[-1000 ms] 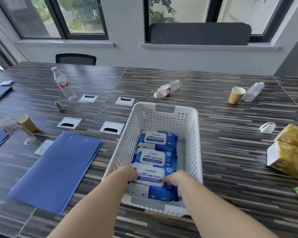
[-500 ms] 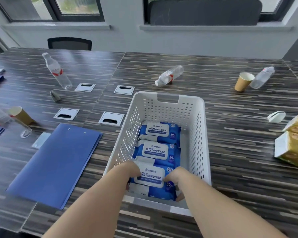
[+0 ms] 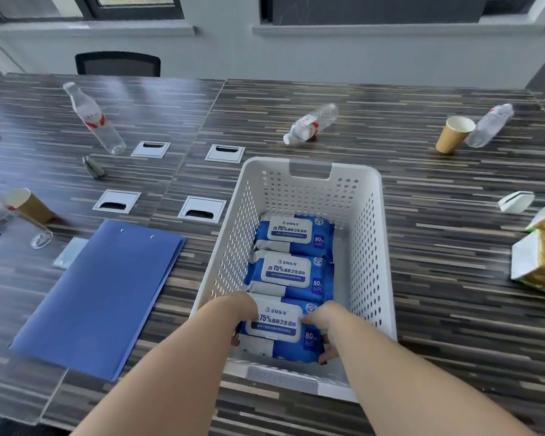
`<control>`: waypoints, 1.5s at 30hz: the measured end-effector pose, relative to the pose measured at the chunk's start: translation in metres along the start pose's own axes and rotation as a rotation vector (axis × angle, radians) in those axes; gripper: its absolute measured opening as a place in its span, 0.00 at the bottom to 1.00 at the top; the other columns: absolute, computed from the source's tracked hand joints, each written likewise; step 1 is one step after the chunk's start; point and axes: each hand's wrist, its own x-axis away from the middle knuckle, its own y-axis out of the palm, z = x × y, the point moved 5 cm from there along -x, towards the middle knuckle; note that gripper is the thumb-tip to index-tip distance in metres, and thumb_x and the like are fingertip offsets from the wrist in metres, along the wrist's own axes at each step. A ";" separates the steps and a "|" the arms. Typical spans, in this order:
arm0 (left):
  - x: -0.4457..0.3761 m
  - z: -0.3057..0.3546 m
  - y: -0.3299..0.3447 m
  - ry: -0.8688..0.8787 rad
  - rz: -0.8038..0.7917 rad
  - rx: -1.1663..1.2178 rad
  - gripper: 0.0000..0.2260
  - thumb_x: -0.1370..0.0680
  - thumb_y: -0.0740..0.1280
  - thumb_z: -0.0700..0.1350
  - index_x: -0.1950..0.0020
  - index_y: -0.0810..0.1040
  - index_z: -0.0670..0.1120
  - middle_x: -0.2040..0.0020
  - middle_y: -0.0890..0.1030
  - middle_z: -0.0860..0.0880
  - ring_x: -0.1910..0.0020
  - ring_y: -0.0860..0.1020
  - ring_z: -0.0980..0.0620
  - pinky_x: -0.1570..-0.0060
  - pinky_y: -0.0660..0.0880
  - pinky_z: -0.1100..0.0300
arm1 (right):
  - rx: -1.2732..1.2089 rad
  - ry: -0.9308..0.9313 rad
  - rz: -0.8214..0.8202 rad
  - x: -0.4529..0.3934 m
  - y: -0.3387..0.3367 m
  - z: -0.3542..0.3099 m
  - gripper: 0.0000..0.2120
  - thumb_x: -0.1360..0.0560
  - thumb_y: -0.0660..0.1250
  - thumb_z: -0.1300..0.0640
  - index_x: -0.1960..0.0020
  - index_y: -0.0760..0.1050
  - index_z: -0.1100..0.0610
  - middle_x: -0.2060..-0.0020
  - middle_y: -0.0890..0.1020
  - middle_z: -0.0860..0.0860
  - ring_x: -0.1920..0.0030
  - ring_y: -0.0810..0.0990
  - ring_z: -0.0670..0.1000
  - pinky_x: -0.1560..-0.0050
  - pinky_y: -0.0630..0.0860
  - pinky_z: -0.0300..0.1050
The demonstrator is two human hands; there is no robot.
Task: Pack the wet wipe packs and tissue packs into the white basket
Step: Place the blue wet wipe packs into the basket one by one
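A white perforated basket (image 3: 368,234) stands on the table in front of me. Three blue-and-white wet wipe packs lie in a row along its left side: a far pack (image 3: 294,236), a middle pack (image 3: 291,275) and a near pack (image 3: 280,333). My left hand (image 3: 233,311) grips the near pack's left end, and my right hand (image 3: 323,322) grips its right end, fingers curled round the edge. Yellow-green tissue packs (image 3: 543,259) lie on the table at the right edge.
A blue folder (image 3: 98,294) lies left of the basket, beyond it several cable hatches (image 3: 202,209). Plastic bottles (image 3: 310,122) and paper cups (image 3: 453,133) are scattered across the far table. A small white object (image 3: 516,201) sits right of the basket.
The view has tilted down and closer. Both hands have stayed on the near wet wipe pack, which sits slightly lower in the basket's front end.
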 end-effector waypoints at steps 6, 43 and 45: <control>0.003 0.002 0.002 -0.006 -0.024 0.015 0.14 0.23 0.62 0.38 0.38 0.69 0.41 0.40 0.76 0.38 0.42 0.77 0.38 0.42 0.75 0.42 | 0.069 -0.053 0.048 -0.004 0.000 -0.004 0.29 0.28 0.71 0.52 0.33 0.64 0.61 0.37 0.74 0.59 0.39 0.76 0.60 0.39 0.76 0.56; 0.204 0.170 0.125 0.878 -0.273 0.802 0.11 0.22 0.66 0.41 0.40 0.77 0.47 0.44 0.83 0.48 0.43 0.79 0.50 0.43 0.73 0.52 | -0.984 -0.857 -0.008 0.170 -0.223 0.036 0.10 0.20 0.57 0.61 0.46 0.76 0.54 0.53 0.81 0.52 0.50 0.81 0.51 0.47 0.76 0.53; 0.209 0.187 0.157 0.858 -0.275 0.790 0.10 0.22 0.65 0.41 0.41 0.77 0.47 0.44 0.82 0.48 0.44 0.79 0.50 0.41 0.72 0.50 | -1.014 -0.847 0.010 0.164 -0.257 0.058 0.09 0.20 0.58 0.61 0.48 0.76 0.54 0.53 0.81 0.53 0.51 0.81 0.52 0.49 0.76 0.52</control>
